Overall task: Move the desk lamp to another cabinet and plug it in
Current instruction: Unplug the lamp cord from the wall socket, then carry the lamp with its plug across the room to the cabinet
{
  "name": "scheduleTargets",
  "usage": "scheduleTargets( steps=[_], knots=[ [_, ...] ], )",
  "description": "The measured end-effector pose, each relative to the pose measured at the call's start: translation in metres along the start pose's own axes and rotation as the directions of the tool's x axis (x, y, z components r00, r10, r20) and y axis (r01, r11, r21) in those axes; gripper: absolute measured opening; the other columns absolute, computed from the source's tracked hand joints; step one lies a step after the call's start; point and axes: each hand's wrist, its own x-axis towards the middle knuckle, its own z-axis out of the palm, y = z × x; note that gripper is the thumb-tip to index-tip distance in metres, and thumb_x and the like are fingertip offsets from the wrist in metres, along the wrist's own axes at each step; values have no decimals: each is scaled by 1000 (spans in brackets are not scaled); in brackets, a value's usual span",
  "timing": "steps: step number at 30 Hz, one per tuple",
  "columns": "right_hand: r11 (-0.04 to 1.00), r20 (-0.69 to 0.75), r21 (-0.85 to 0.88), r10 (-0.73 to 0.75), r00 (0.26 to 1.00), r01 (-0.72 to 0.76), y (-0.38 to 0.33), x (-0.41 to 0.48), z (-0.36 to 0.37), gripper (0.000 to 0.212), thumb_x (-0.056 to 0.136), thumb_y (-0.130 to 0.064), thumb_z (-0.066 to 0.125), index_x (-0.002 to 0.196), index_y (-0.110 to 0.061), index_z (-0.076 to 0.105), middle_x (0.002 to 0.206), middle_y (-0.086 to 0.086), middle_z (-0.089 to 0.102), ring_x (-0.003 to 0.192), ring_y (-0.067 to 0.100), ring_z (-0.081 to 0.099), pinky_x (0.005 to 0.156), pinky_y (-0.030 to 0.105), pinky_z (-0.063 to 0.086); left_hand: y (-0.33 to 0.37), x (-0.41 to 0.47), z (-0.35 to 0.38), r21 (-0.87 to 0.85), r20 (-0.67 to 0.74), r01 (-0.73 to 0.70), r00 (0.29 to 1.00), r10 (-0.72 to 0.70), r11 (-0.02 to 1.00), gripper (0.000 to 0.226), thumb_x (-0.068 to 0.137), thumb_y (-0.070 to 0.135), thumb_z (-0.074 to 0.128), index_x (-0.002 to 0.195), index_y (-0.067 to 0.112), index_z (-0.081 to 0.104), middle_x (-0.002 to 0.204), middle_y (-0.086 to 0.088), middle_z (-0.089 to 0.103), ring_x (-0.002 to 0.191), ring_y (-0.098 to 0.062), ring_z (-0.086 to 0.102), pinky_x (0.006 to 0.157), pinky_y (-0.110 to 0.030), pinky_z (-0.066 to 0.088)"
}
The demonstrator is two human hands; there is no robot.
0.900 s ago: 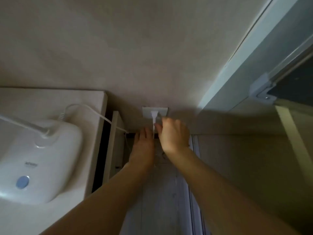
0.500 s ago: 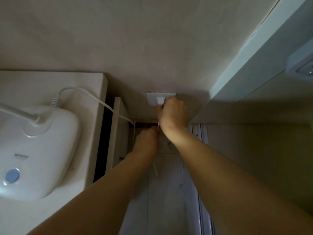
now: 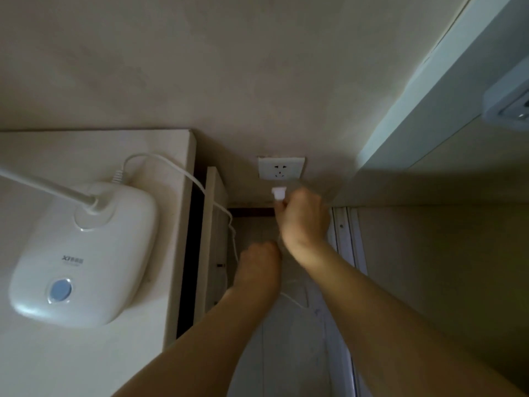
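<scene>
The white desk lamp base [image 3: 83, 253] with a blue button stands on the pale cabinet top [image 3: 160, 147] at left. Its white cord [image 3: 183, 173] runs off the cabinet's right edge and down toward the floor. My right hand [image 3: 303, 219] grips the white plug [image 3: 278, 193] just below the white wall socket [image 3: 280, 167]; the plug is out of the socket, whose holes are bare. My left hand [image 3: 257, 265] sits lower, fingers curled around the cord.
A narrow dark gap and a thin upright panel [image 3: 213, 224] separate the cabinet from the wall corner. A sliding door track [image 3: 346, 233] runs along the floor at right. A pale frame [image 3: 429, 81] rises at the upper right.
Half a second ago my right hand was pressed against the socket with the plug. Now the hand has dropped back and the plug is clear of the socket.
</scene>
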Motion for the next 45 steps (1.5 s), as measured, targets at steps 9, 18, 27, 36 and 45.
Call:
scheduleTargets(
  steps=[9,18,27,36,45],
  knots=[
    [994,-107,75,-76,991,84,-19,-19,-44,30,95,-35,57,80,-11,70,65,-2,52,55,16,45,41,18,15,6,-20,-31,-88,0,27,1000,-28,996,27,95,14,47,118,15,61,117,-14,64,107,-31,62,85,-34,51],
    [986,-115,116,-110,987,123,-28,-51,-78,26,92,-39,61,79,-18,68,62,-8,53,43,-3,32,40,14,16,-3,-80,-64,-108,-208,-76,977,52,991,28,98,16,41,118,26,57,96,-5,66,88,-25,63,72,-32,51],
    [934,-89,225,-265,960,278,-57,-84,-107,22,92,-36,60,82,-17,63,75,-3,67,61,13,56,49,21,36,-45,-139,-123,-180,-586,-111,810,-16,977,23,97,18,53,116,19,66,97,-7,71,85,-28,66,73,-31,48],
    [846,61,281,-486,872,453,-126,-115,-111,17,97,-25,53,99,-8,54,98,14,67,90,35,61,64,32,33,-104,-174,-167,-365,-630,-6,738,-242,931,30,97,21,53,124,17,64,103,-12,74,90,-32,67,78,-35,49],
    [785,83,334,-576,813,522,-196,-128,-85,18,91,-11,63,108,-10,56,92,8,59,83,25,57,58,24,32,-133,-165,-216,-612,-617,-166,712,-336,773,50,100,11,42,144,31,33,134,-2,58,119,-27,60,99,-48,52]
  ],
)
